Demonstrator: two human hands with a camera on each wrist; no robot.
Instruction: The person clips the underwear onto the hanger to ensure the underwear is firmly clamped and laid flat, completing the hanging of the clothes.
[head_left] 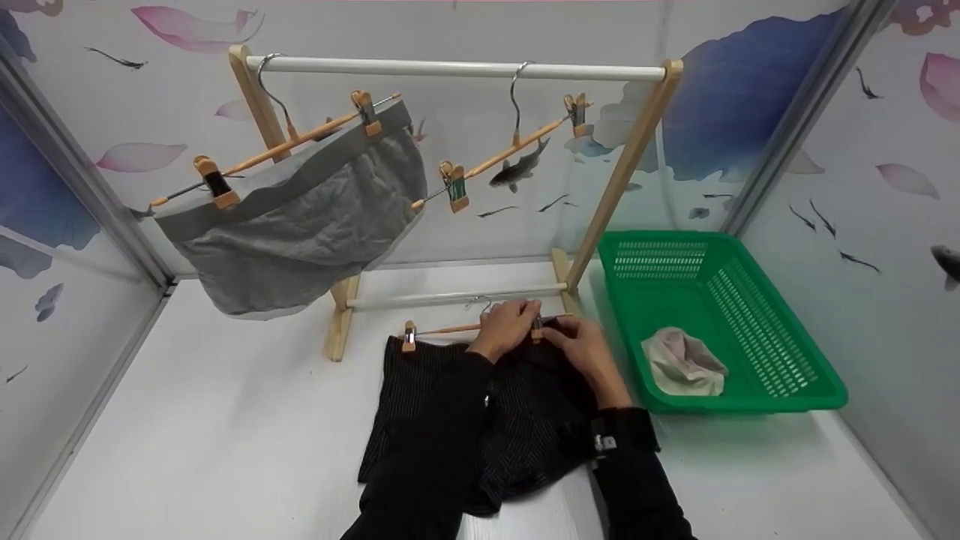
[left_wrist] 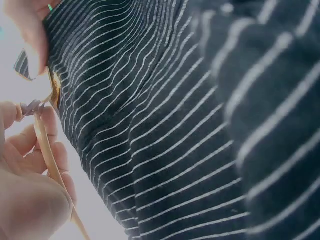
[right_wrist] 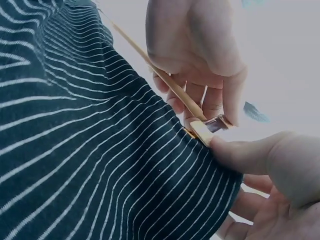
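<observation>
Black white-striped shorts [head_left: 450, 405] lie flat on the white table, waistband toward the rack. A wooden clip hanger [head_left: 450, 328] lies along the waistband, and its left clip [head_left: 409, 335] grips the cloth. My left hand [head_left: 517, 319] holds the hanger's rod [right_wrist: 160, 80] right beside the right clip [right_wrist: 205, 131]. My right hand [head_left: 559, 337] pinches that clip and the waistband edge, its thumb [right_wrist: 250, 155] pressing on the clip. The left wrist view shows the striped cloth [left_wrist: 175, 130], the rod [left_wrist: 50, 160] and my curled left hand [left_wrist: 25, 190].
A wooden drying rack [head_left: 450, 69] stands behind the shorts, holding grey shorts [head_left: 300, 217] clipped on one hanger and an empty clip hanger [head_left: 510, 150]. A green basket [head_left: 750, 300] at the right holds a pale cloth [head_left: 682, 364]. Patterned walls close in three sides.
</observation>
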